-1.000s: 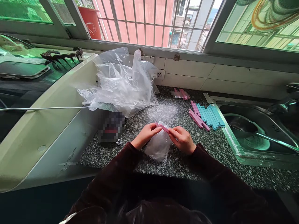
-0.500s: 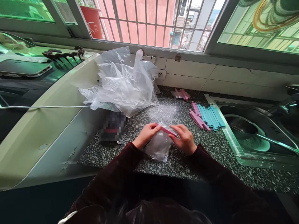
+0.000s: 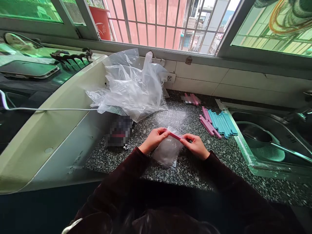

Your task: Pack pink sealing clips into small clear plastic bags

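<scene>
A narrow pink bag clip [image 3: 174,134] lies across the upper part of a small clear plastic bag [image 3: 166,152]. My left hand [image 3: 156,138] pinches the clip's left end between thumb and fingers. At the other end, my right hand [image 3: 195,145] grips it with thumb and fingers closed. The bag hangs below the clip, close over the speckled counter. To the right lie several loose pink clips [image 3: 209,125] beside a row of blue clips [image 3: 221,123]. Farther back, more pink clips [image 3: 194,98] rest with a piece of clear plastic.
A heap of clear plastic bags [image 3: 131,89] stands at the back left, near a wall socket [image 3: 170,78]. A blurred-out dark object [image 3: 118,131] sits left of my hands. On the right is a metal sink [image 3: 296,136] holding a pan [image 3: 253,132]. A white cable [image 3: 60,109] crosses the left side.
My right hand has shifted from raised fingers near the clip to a closed grip on its right end. My left hand keeps its hold. The view has moved slightly.
</scene>
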The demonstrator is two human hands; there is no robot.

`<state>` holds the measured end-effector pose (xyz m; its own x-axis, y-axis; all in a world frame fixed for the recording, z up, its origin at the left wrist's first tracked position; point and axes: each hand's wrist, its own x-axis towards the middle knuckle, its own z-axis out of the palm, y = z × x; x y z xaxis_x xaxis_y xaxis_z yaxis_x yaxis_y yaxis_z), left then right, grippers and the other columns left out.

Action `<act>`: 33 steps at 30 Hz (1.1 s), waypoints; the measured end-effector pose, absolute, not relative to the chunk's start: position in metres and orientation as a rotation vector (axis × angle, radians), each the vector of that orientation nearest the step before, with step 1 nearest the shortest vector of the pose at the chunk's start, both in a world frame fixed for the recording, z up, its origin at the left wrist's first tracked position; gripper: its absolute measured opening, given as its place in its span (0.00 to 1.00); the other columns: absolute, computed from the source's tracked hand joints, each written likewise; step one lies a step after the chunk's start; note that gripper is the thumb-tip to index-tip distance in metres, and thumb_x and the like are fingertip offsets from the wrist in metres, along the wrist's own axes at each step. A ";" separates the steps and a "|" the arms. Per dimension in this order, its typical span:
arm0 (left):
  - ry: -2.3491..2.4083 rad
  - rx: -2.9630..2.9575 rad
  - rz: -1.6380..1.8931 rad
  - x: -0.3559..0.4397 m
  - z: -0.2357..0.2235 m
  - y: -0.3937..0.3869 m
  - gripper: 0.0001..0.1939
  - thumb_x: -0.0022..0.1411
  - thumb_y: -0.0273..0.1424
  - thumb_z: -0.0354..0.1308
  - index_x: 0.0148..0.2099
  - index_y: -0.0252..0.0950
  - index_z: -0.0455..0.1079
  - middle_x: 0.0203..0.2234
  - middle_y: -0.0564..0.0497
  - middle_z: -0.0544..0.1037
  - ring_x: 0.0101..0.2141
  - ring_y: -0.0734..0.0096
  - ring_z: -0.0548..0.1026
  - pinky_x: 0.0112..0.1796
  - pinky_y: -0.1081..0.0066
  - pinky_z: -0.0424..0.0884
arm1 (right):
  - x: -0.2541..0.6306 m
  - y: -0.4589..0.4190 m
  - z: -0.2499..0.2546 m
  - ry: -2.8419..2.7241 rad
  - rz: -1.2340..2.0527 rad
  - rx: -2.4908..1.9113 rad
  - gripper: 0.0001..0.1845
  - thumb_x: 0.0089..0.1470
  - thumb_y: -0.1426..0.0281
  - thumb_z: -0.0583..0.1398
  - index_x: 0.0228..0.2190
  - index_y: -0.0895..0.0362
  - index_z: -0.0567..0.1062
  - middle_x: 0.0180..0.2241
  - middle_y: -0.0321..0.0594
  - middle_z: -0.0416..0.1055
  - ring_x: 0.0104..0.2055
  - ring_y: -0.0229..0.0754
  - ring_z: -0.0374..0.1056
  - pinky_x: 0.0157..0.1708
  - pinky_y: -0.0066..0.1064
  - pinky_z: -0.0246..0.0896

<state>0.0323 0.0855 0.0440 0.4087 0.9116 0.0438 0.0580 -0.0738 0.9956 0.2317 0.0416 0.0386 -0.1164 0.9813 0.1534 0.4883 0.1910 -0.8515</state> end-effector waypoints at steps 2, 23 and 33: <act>0.949 1.517 0.931 0.031 0.043 0.086 0.18 0.48 0.44 0.60 0.27 0.32 0.68 0.21 0.54 0.69 0.25 0.75 0.65 0.29 0.74 0.61 | 0.231 0.041 0.038 -1.715 0.817 -1.389 0.15 0.47 0.58 0.59 0.24 0.58 0.72 0.23 0.37 0.69 0.26 0.37 0.63 0.27 0.28 0.59; 1.092 1.880 0.999 0.025 0.040 0.090 0.10 0.50 0.37 0.62 0.22 0.36 0.72 0.22 0.51 0.73 0.32 0.67 0.66 0.38 0.68 0.62 | 0.234 0.043 0.032 -1.799 0.655 -1.381 0.12 0.48 0.61 0.59 0.23 0.57 0.74 0.24 0.39 0.72 0.27 0.38 0.65 0.29 0.30 0.61; 1.072 1.862 1.027 0.026 0.040 0.089 0.10 0.50 0.35 0.61 0.21 0.36 0.70 0.22 0.51 0.73 0.31 0.68 0.66 0.37 0.69 0.61 | 0.234 0.043 0.030 -1.812 0.629 -1.368 0.11 0.48 0.63 0.58 0.23 0.57 0.73 0.24 0.39 0.71 0.28 0.38 0.65 0.29 0.30 0.61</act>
